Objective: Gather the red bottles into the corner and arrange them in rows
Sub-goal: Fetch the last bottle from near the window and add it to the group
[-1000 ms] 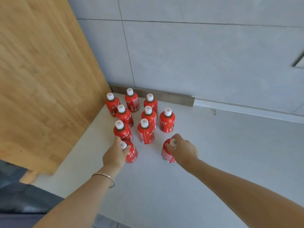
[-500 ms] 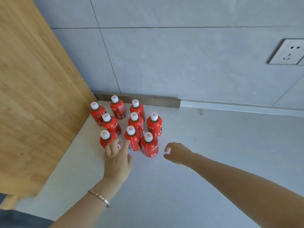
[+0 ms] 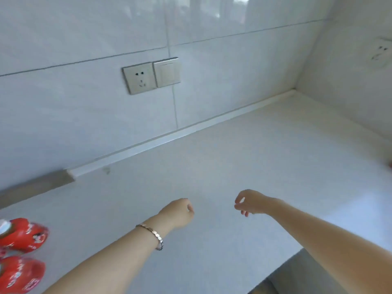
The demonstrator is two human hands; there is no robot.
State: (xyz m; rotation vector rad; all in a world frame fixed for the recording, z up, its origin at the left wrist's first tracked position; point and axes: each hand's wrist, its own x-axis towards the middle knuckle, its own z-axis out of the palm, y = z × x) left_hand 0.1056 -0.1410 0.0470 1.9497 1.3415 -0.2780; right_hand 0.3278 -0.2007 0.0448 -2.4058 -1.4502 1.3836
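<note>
Only two red bottles remain in sight, blurred, at the far left edge: one (image 3: 23, 234) with a white cap and another (image 3: 20, 274) below it. The rest of the group is out of frame to the left. My left hand (image 3: 177, 213), with a bracelet on the wrist, hovers over the white counter with its fingers curled loosely and nothing in it. My right hand (image 3: 251, 201) hangs beside it, fingers bent and apart, holding nothing. Both hands are well to the right of the bottles.
The white counter (image 3: 244, 162) runs to a corner at the right. A tiled wall behind carries a socket (image 3: 139, 78) and a switch (image 3: 167, 71); another socket (image 3: 380, 52) is on the right wall. A small red sliver (image 3: 390, 165) shows at the right edge.
The view has swung to the right, so the bottle group has slid to the left edge. Both hands have left the bottles and now hover over bare counter.
</note>
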